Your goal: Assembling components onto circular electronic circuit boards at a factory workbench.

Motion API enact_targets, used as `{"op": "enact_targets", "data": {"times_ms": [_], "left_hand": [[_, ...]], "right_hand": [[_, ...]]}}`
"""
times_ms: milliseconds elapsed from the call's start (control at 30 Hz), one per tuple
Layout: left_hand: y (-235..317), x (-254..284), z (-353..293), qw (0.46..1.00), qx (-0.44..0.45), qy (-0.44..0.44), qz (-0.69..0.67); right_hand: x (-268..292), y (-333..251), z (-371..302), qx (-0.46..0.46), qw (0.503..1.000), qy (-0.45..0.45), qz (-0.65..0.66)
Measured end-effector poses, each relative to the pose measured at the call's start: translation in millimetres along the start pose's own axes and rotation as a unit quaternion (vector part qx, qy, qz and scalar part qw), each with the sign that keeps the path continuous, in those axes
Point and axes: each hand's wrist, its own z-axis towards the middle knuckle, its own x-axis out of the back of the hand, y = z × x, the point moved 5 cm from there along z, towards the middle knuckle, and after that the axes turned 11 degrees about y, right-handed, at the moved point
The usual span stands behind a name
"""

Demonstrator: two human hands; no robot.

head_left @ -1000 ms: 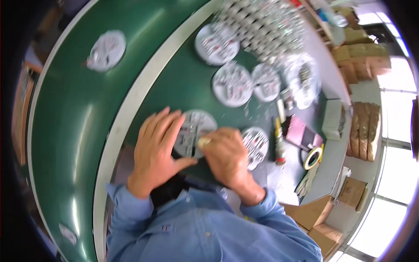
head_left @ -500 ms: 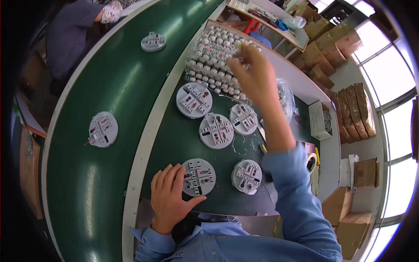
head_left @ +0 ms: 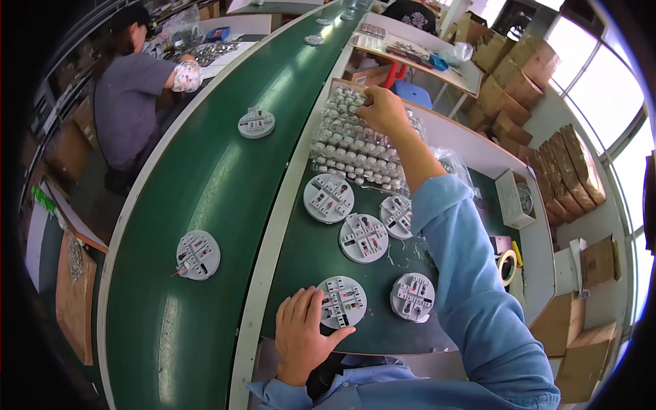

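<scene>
My left hand (head_left: 303,333) lies flat on the green bench, its fingers and thumb resting against a round white disc part (head_left: 342,301) with small red and metal fittings. My right hand (head_left: 384,109) is stretched far forward over a clear tray of small white parts (head_left: 355,147), with its fingers pinched down among them; whether it holds one I cannot tell. Several more white discs lie between the two hands, among them one (head_left: 413,296) by my right sleeve, one (head_left: 363,238) in the middle and one (head_left: 329,197) near the tray.
A green conveyor belt (head_left: 205,198) curves along my left and carries two white discs (head_left: 197,255) (head_left: 256,124). Another person (head_left: 126,102) works across the belt. A tape roll (head_left: 506,266), a small white box (head_left: 514,198) and stacked cardboard boxes (head_left: 540,68) stand to the right.
My right hand left the disc by my left hand and reached forward to the tray of small parts. My view tilted up. The left hand stayed on its disc.
</scene>
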Motion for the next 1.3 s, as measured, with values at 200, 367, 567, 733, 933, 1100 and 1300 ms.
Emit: {"op": "enact_targets", "data": {"times_ms": [200,367,567,733,933,1100,1300], "left_hand": [[4,-6,1,0.999,-0.017,0.017,0.022],[-7,1,-2,0.999,0.006,0.03,0.011],[-5,1,8,0.995,0.086,-0.013,-0.041],[-11,-3,4,0.993,0.081,-0.014,-0.088],[-11,-10,10,0.992,0.078,0.022,-0.096],[-14,-15,17,0.993,0.082,0.019,-0.089],[-20,-15,24,0.995,0.076,0.006,-0.071]], "right_hand": [[9,-1,11,0.003,0.996,0.042,-0.079],[53,-65,-46,0.039,0.98,-0.024,0.195],[110,-102,-268,-0.06,0.951,-0.161,0.255],[85,-136,-319,0.112,0.936,-0.236,0.236],[72,-143,-325,0.15,0.908,-0.293,0.26],[68,-137,-313,0.132,0.903,-0.309,0.268],[83,-135,-287,0.139,0.911,-0.317,0.224]]}}
